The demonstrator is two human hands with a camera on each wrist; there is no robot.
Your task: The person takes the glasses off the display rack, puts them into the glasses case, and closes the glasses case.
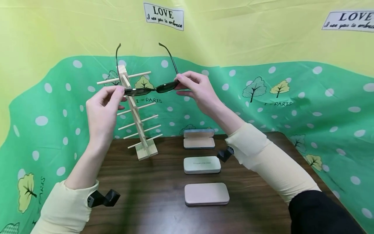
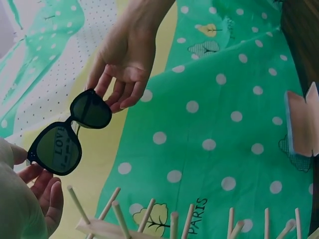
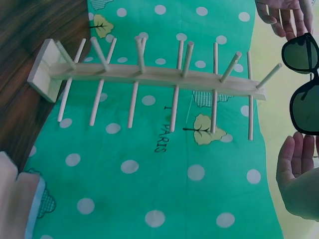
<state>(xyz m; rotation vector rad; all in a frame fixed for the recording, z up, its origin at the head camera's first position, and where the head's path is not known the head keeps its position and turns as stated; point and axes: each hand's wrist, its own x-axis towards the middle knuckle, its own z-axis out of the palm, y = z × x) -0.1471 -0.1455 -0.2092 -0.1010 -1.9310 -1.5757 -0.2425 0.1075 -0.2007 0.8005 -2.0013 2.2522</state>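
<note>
A pair of dark sunglasses [image 1: 138, 92] is held up in front of the top of a wooden peg rack [image 1: 136, 117], its temples unfolded and pointing up and away. My left hand [image 1: 102, 110] pinches the left end of the frame, near the hinge. At the opposite end, my right hand [image 1: 198, 89] pinches the other hinge corner between thumb and fingers. The left wrist view shows both dark lenses [image 2: 59, 148] from the front, a hand at either side. In the right wrist view the sunglasses [image 3: 305, 107] are partly cut off by the edge.
Behind the hands the rack stands on its square base [image 1: 146, 150], pegs sticking out both sides. To its right are an open glasses case [image 1: 199, 143], a closed pale green case [image 1: 202, 165] and a closed pink case [image 1: 206, 194] on the brown table [image 1: 157, 208]. A patterned cloth [image 1: 263, 123] hangs behind.
</note>
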